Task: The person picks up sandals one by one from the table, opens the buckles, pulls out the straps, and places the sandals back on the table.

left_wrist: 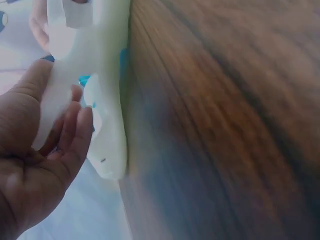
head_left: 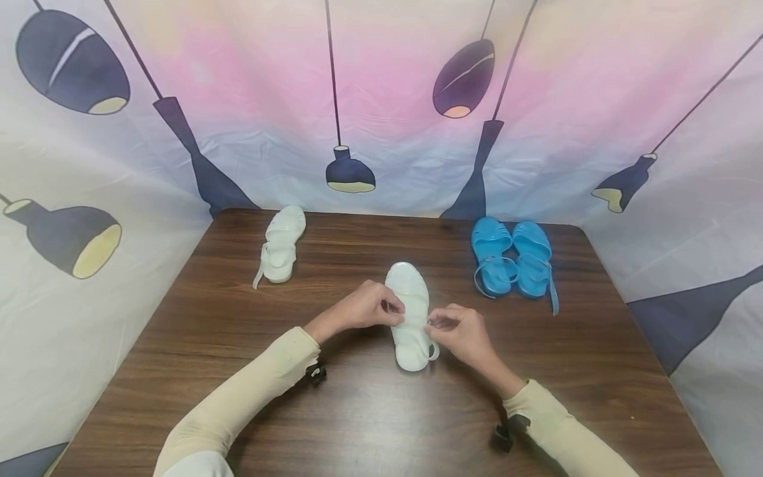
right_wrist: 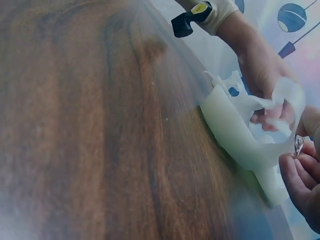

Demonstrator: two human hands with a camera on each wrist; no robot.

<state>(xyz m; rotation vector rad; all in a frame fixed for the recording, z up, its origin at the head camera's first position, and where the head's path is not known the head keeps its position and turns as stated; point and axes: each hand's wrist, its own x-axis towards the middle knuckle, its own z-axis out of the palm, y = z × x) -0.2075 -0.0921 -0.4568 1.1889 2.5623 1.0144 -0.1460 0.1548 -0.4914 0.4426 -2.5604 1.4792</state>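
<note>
A white sandal (head_left: pixel 407 279) lies on the wooden table, toe pointing away from me. At its left side my left hand (head_left: pixel 371 307) holds a pale strap (left_wrist: pixel 59 92) between thumb and fingers, as the left wrist view shows. My right hand (head_left: pixel 463 332) is at the right side, pinching the small metal buckle (right_wrist: pixel 298 145) on the ankle strap. In the right wrist view the strap (right_wrist: pixel 289 92) arches up above the sandal between both hands. A loop of strap sticks out near the heel on the right.
Another white sandal (head_left: pixel 285 232) stands at the back left of the table (head_left: pixel 357 424), its strap hanging loose. Two blue sandals (head_left: pixel 492 235) stand side by side at the back right. Behind the table hangs a cloth backdrop (head_left: pixel 268 146) printed with lamps.
</note>
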